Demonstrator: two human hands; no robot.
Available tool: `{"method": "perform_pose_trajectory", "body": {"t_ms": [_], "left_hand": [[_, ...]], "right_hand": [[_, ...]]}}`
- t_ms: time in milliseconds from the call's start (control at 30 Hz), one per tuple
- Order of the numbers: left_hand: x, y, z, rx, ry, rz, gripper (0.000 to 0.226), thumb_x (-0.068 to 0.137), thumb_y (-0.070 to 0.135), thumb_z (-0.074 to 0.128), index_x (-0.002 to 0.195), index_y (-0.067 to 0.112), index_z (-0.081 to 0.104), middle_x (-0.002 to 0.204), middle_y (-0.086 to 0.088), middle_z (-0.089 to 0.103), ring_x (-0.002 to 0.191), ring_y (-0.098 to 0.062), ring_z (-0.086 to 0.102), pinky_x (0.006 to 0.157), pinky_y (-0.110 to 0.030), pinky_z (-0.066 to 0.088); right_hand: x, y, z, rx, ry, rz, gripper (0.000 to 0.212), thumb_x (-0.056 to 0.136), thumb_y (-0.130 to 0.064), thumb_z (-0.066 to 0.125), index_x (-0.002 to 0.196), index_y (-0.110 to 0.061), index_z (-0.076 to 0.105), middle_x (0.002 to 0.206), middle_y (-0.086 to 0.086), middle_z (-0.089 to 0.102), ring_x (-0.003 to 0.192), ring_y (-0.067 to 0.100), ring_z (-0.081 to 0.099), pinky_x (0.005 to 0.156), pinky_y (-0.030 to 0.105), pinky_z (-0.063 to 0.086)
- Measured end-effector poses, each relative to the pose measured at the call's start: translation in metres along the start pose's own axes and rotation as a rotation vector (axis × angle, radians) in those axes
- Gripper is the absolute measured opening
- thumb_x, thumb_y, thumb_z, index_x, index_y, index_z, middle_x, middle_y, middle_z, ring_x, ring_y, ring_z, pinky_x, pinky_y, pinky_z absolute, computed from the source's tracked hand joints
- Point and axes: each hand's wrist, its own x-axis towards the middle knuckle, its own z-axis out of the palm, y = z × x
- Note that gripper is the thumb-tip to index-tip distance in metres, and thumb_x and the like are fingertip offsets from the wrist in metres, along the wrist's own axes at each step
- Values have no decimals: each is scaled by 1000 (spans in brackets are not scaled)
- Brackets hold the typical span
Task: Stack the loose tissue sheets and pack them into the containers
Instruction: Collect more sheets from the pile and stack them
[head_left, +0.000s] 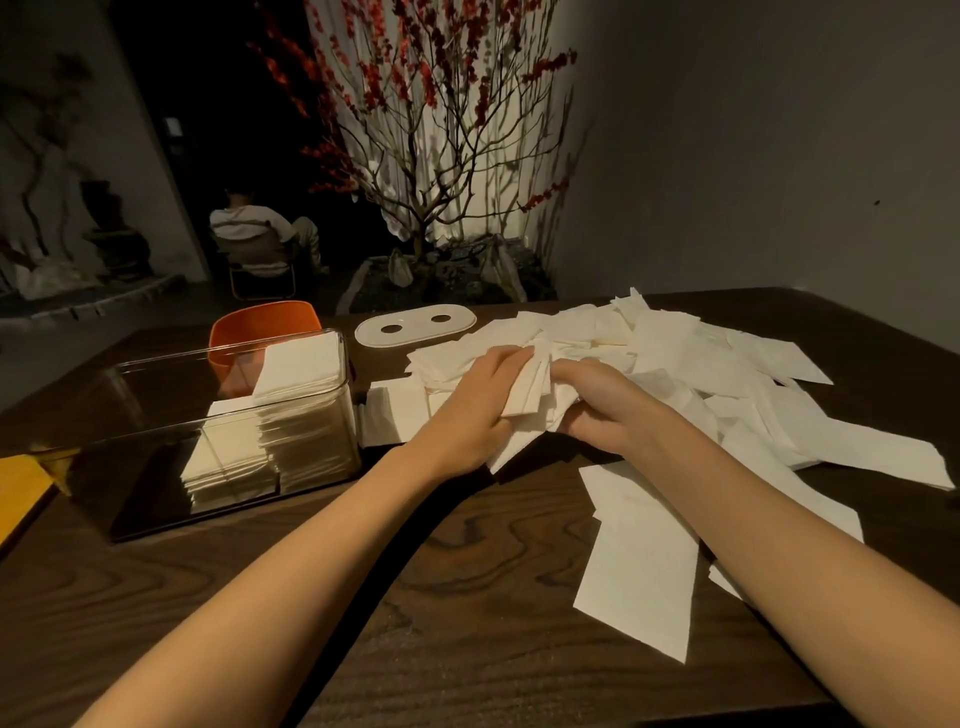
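Note:
A wide heap of loose white tissue sheets (691, 364) covers the right half of the dark wooden table (467, 597). At the heap's left edge my left hand (478, 400) grips a small bundle of tissues (530, 384), fingers curled over its top. My right hand (608, 400) holds the same bundle from the right side. A clear rectangular container (156, 410) stands to the left, with two stacks of folded tissues (291, 415) packed in its right end. Its left part holds nothing.
A white oval lid with two holes (415, 325) lies behind the heap. An orange bin (260, 327) stands behind the container. A yellow object (21, 493) sits at the left table edge. A person sits in a chair (260, 239) far back, beside a red-blossom tree (431, 130).

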Motion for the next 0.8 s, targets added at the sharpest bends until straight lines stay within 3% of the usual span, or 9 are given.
{"method": "perform_pose_trajectory", "body": {"t_ms": [100,200,300,400,567,733,800], "left_hand": [[1,3,1,12,-43,-53,73,93,47,53,151,17,22,153,-2,25,136,-15,27,110,-26,22],[0,3,-2,32,-44,-80,80,85,54,49,151,18,20,153,-2,25,136,-16,28,113,-32,24],[-1,1,-7,2,-28,-118,84,83,55,51,151,16,20,152,-4,27,136,-18,30,115,-38,26],[-2,2,-10,-18,-49,-150,92,81,60,60,151,18,18,152,-3,28,136,-17,30,114,-36,26],[-3,4,-13,-77,-72,-130,89,82,50,69,151,20,21,150,-1,33,134,-13,31,105,-22,23],[-1,1,-14,-88,-55,-180,71,85,38,42,149,13,26,153,-4,32,137,-17,30,102,-14,15],[0,1,-12,-105,17,-246,67,85,31,35,148,9,29,154,-6,32,141,-20,27,108,-18,14]], "right_hand": [[0,1,-3,65,8,22,34,97,-14,52,131,-14,49,121,12,61,108,29,61,72,40,58],[-1,0,0,93,-45,20,23,99,-18,50,122,-16,53,116,11,65,104,26,64,65,35,57],[-5,-2,1,155,-143,24,14,99,-9,46,111,-15,52,111,13,64,103,26,64,80,38,56],[-8,-2,0,209,-198,37,31,96,2,38,122,-14,39,110,14,60,104,31,60,88,45,53],[-10,-3,-1,158,-244,19,42,94,7,32,125,-22,33,109,12,58,102,30,58,80,42,56],[-6,-3,-2,112,-221,5,36,94,10,32,123,-10,41,120,18,57,109,31,59,87,41,54],[-6,-3,0,120,-193,-2,29,94,9,34,111,-8,49,117,20,58,105,30,61,81,38,57]]}}
